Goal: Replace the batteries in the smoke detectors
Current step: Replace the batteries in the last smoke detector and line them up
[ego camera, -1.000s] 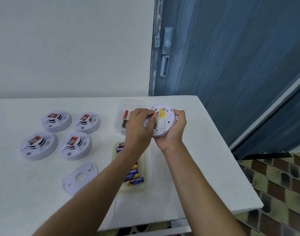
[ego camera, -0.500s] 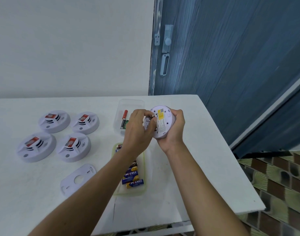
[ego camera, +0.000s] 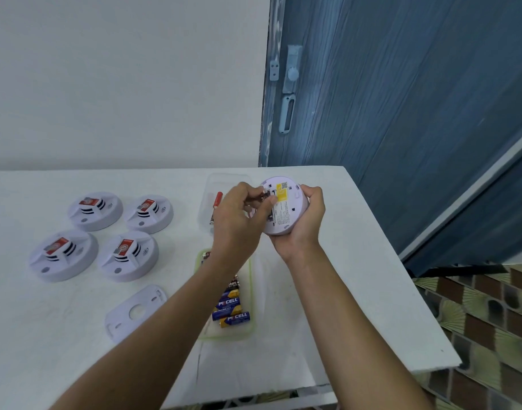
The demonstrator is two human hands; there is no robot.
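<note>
Table (ego camera: 357,291) update: right hand (ego camera: 302,223) grips one open detector (ego camera: 286,216), our left hand (ego camera: 239,217) pinches its battery (ego camera: 265,198); four others (ego camera: 126,255) look untouched.

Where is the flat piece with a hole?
Head view: the flat piece lies on the table, nearer than the detectors, left of the battery tray.

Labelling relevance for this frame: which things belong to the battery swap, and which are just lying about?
In the job: held detector, right hand gripping it, left hand at its battery bay, four other detectors, green-rimmed battery tray, clear tray with a red battery, mounting plate.
Just there: door, door latch.
</note>
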